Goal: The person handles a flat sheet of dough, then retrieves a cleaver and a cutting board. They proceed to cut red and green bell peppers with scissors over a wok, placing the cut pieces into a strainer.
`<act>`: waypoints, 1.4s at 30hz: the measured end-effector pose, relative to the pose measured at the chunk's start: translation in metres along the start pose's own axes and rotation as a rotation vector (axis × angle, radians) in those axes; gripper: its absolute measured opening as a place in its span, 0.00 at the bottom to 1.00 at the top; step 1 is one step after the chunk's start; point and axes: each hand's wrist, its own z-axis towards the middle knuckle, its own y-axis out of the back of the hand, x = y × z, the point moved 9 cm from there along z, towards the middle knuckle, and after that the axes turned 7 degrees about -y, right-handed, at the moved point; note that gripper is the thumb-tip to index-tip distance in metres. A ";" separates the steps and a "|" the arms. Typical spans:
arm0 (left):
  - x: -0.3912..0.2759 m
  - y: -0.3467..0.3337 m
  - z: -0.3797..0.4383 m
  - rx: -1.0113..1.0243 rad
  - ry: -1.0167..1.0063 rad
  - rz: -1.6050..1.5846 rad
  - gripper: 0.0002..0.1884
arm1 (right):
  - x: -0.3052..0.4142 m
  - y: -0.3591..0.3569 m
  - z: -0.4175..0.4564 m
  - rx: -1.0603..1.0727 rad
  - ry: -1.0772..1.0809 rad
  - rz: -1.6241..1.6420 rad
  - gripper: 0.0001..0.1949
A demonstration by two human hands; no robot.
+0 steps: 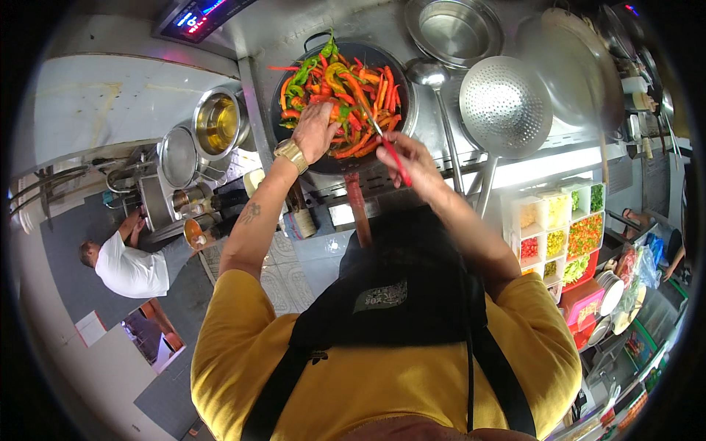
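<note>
Red, orange and green chilli peppers (336,82) fill a wide dark pan (407,91) with a looped side handle. On the pile rests my left hand (315,131), a gold-coloured watch at its wrist; whether its fingers grip a pepper is unclear. My right hand (409,159), at the pan's lower right edge, holds a slim tool by its red handle (396,161). The tool's narrow metal end reaches over the peppers; its blurred shape could be a knife or scissors.
Right of the pan lie a steel ladle (430,73) and a perforated skimmer (506,105), below a steel bowl (455,30). Divided containers of chopped food (556,242) stand at right. A pot of yellow liquid (218,118) stands left. Another person (132,264) is farther left.
</note>
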 end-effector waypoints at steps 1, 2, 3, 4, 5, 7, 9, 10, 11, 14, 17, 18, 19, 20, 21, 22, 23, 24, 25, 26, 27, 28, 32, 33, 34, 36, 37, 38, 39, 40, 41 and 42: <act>0.000 0.009 0.006 -0.026 0.044 -0.062 0.24 | 0.003 -0.005 -0.006 -0.027 0.098 -0.075 0.24; 0.000 0.014 0.008 -0.048 0.088 -0.125 0.24 | -0.006 -0.009 -0.008 -0.014 0.109 -0.074 0.24; -0.004 0.023 0.009 -0.122 0.067 -0.098 0.25 | -0.013 -0.008 -0.005 -0.042 0.080 -0.117 0.24; -0.004 0.027 0.009 -0.110 0.073 -0.086 0.25 | -0.018 -0.008 -0.001 -0.070 0.050 -0.161 0.24; -0.006 0.029 0.010 -0.099 0.079 -0.079 0.25 | -0.019 -0.008 0.002 -0.090 0.088 -0.163 0.25; -0.013 0.034 0.011 -0.082 0.078 -0.078 0.26 | -0.018 -0.009 0.011 -0.131 0.164 -0.168 0.27; -0.022 0.035 0.005 -0.038 0.070 -0.056 0.26 | -0.014 -0.013 0.013 -0.168 0.138 -0.258 0.30; -0.025 0.034 0.003 -0.017 0.066 -0.046 0.27 | -0.012 -0.013 0.014 -0.187 0.125 -0.304 0.31; -0.029 0.035 0.001 -0.012 0.055 -0.046 0.26 | -0.011 -0.012 0.016 -0.217 0.115 -0.404 0.34; -0.035 0.034 -0.006 0.000 0.033 -0.033 0.26 | -0.021 -0.012 0.026 -0.216 0.118 -0.399 0.36; -0.033 0.031 -0.016 -0.001 0.036 -0.002 0.26 | -0.019 -0.018 0.023 -0.151 0.107 -0.367 0.38; -0.032 0.031 -0.018 -0.004 0.039 0.006 0.26 | -0.019 -0.020 0.023 -0.132 0.099 -0.345 0.38; -0.031 0.031 -0.019 -0.008 0.042 0.013 0.26 | -0.020 -0.023 0.023 -0.114 0.092 -0.322 0.39; -0.031 0.030 -0.020 -0.003 0.046 0.001 0.26 | -0.020 -0.024 0.024 -0.097 0.085 -0.300 0.39; -0.031 0.029 -0.020 0.001 0.051 -0.012 0.26 | -0.022 -0.023 0.029 -0.096 0.088 -0.337 0.39; -0.032 0.029 -0.020 0.006 0.055 -0.025 0.26 | -0.026 -0.021 0.037 -0.095 0.091 -0.374 0.39; -0.032 0.029 -0.021 0.003 0.062 -0.021 0.26 | -0.023 -0.022 0.037 -0.094 0.092 -0.412 0.40; -0.032 0.030 -0.022 0.000 0.070 -0.017 0.26 | -0.020 -0.023 0.034 -0.092 0.094 -0.427 0.40; -0.032 0.030 -0.023 -0.003 0.077 -0.013 0.26 | -0.016 -0.024 0.032 -0.090 0.095 -0.442 0.40; -0.032 0.030 -0.024 -0.001 0.075 -0.012 0.26 | -0.008 -0.026 0.027 -0.087 0.098 -0.457 0.41; -0.031 0.030 -0.026 0.001 0.073 -0.010 0.26 | -0.008 -0.026 0.027 -0.079 0.074 -0.475 0.40; -0.030 0.030 -0.028 0.003 0.072 -0.008 0.26 | -0.010 -0.027 0.029 -0.072 0.073 -0.508 0.39; -0.026 0.029 -0.027 0.021 0.134 -0.068 0.26 | -0.026 -0.029 0.049 -0.041 0.145 -0.504 0.32; -0.024 0.029 -0.027 0.023 0.138 -0.082 0.26 | -0.028 -0.031 0.051 -0.028 0.181 -0.473 0.29; -0.023 0.030 -0.027 0.026 0.142 -0.097 0.26 | -0.034 -0.031 0.053 -0.012 0.169 -0.420 0.26; -0.021 0.030 -0.027 0.040 0.143 -0.110 0.25 | -0.038 -0.035 0.051 0.019 0.150 -0.313 0.20; -0.021 0.030 -0.028 0.053 0.141 -0.110 0.25 | -0.041 -0.035 0.052 0.012 0.135 -0.304 0.18; -0.022 0.031 -0.026 0.067 0.136 -0.107 0.25 | -0.044 -0.034 0.053 0.003 0.122 -0.292 0.16; -0.021 0.032 -0.026 0.042 0.128 -0.109 0.25 | -0.047 -0.034 0.055 -0.006 0.110 -0.280 0.14; -0.019 0.030 -0.028 0.018 0.120 -0.111 0.25 | -0.049 -0.034 0.056 -0.002 0.117 -0.231 0.14; -0.019 0.028 -0.029 -0.005 0.113 -0.114 0.25 | -0.050 -0.035 0.057 0.002 0.124 -0.180 0.13; -0.016 0.026 -0.030 -0.003 0.121 -0.136 0.25 | -0.052 -0.035 0.058 0.005 0.130 -0.129 0.12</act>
